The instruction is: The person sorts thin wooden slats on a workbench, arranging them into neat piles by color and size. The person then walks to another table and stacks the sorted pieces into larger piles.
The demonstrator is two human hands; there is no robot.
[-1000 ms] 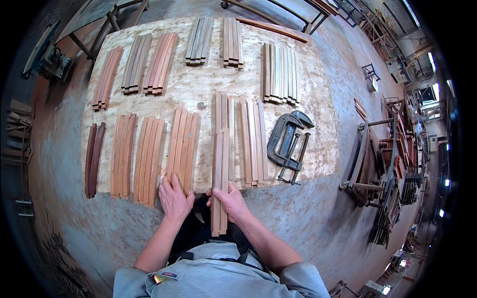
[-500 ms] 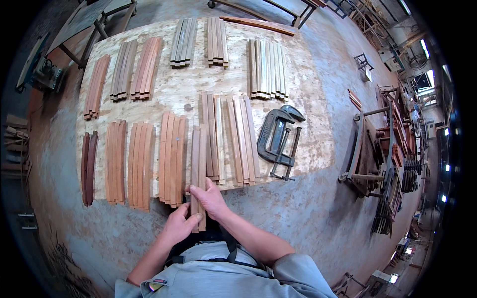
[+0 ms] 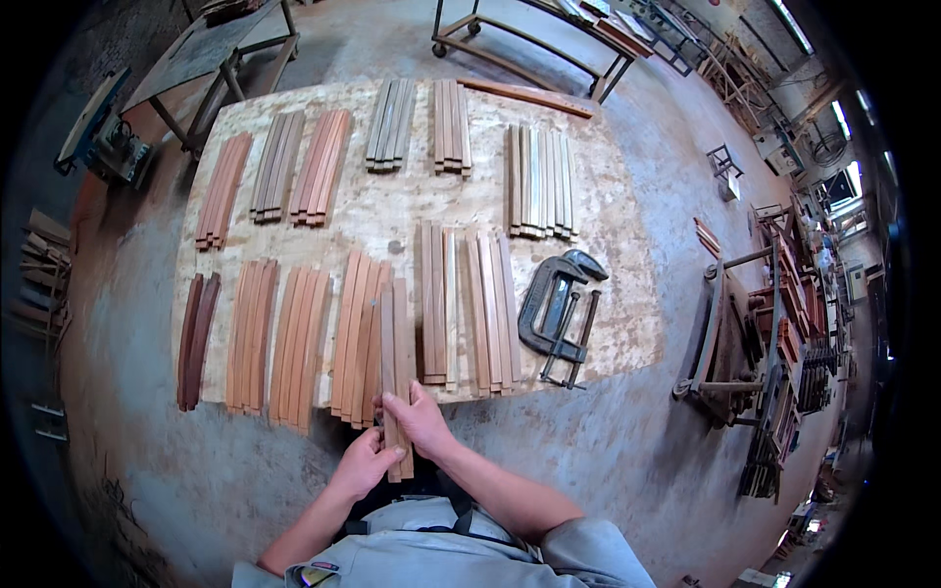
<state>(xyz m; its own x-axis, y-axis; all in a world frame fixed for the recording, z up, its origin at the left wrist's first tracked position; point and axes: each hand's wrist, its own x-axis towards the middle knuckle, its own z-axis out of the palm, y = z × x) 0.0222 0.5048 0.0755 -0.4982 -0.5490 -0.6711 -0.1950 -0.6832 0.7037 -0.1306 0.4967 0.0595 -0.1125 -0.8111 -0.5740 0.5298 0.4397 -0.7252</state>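
Observation:
Between my hands I hold a small set of long, thin brownish wooden strips, pointing away from me over the table's near edge. My left hand grips their near end, thumb on top. Slightly farther up, my right hand is closed around the same strips from the right side. Reddish-brown strips lie just left of them on the table. To their right rest a darker brown and pale group and another bundle of mixed strips.
A plywood tabletop carries several sorted strip bundles, including pale ones at the far right and dark red ones at the left. Two C-clamps lie near the right edge. A wheeled rack stands on the floor to the right.
The whole view has shifted, so the table sits lower in the picture. Both hands keep their hold on the strips, with little change in their grip.

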